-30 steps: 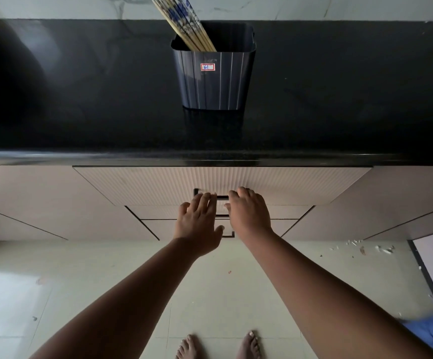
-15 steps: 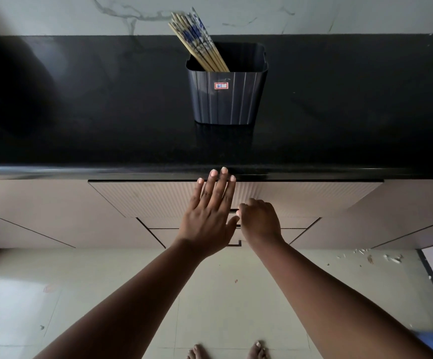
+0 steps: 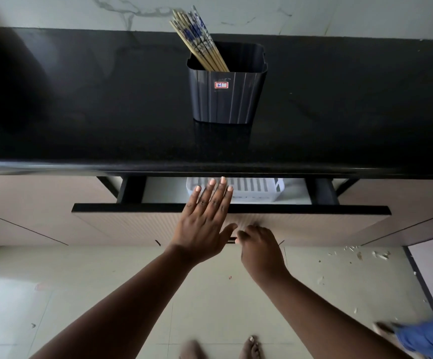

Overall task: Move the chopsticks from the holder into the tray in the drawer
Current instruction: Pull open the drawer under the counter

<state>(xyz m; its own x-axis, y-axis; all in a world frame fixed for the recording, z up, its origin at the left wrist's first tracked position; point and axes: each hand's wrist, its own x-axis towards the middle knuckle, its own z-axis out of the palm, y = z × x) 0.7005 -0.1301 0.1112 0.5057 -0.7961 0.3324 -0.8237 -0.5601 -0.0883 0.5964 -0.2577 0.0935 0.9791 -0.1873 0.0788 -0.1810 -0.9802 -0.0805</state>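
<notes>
Several wooden chopsticks (image 3: 197, 42) with blue-patterned tops lean to the left inside a dark ribbed holder (image 3: 227, 94) on the black counter (image 3: 80, 99). Below the counter edge the drawer (image 3: 301, 221) stands partly pulled out, and a white slotted tray (image 3: 254, 189) shows inside it. My right hand (image 3: 259, 248) curls round the drawer's dark handle at the front panel. My left hand (image 3: 206, 218) is spread flat with straight fingers over the drawer's front edge, its fingertips covering the tray's left part.
Beige cabinet fronts (image 3: 24, 208) flank the drawer. My bare feet (image 3: 249, 347) stand on the pale tiled floor, with scattered debris (image 3: 352, 252) at the right and a blue cloth (image 3: 427, 335) at the lower right. A marble wall (image 3: 313, 14) rises behind the counter.
The drawer has slid out from shut, baring the white tray. My left hand left the handle and spread flat above the drawer front, while my right hand kept hold of the handle.
</notes>
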